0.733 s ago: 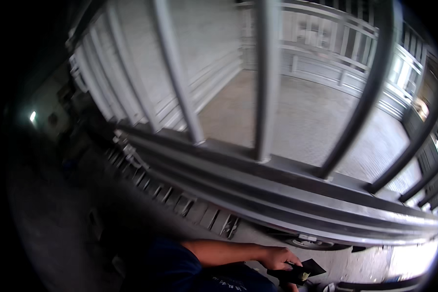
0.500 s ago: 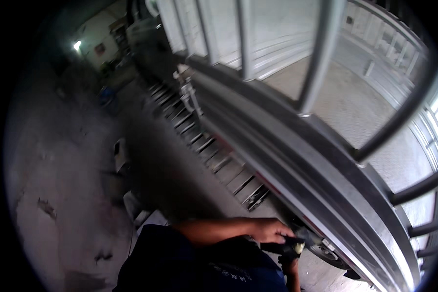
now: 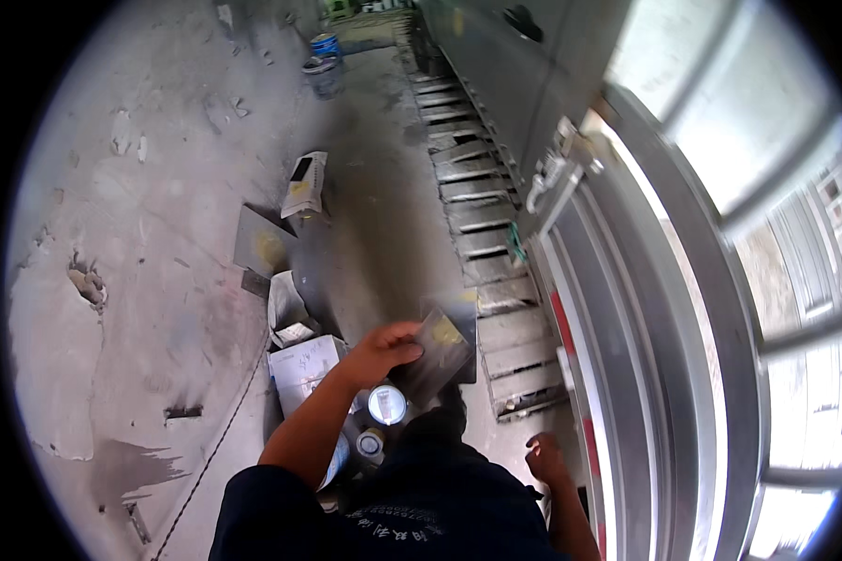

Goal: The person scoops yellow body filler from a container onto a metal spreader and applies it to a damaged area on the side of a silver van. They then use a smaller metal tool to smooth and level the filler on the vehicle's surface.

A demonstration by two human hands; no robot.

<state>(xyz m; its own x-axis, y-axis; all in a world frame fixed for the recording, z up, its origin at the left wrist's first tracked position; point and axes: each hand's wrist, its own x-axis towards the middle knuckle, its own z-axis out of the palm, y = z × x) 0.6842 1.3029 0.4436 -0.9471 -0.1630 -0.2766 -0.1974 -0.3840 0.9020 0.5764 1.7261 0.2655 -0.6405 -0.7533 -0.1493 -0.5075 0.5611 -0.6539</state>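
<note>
Pinching the thin, yellow-smeared plate at its nine-o'clock edge, the left hand seems mid-carry; the next move likely calls for keeping it level. Toward half past four, the right hand's fingers curl, contents unclear. A white-lidded can sits at seven.

One left hand and one right hand are counted — with one held plate, one white carton and two distant buckets.
</note>
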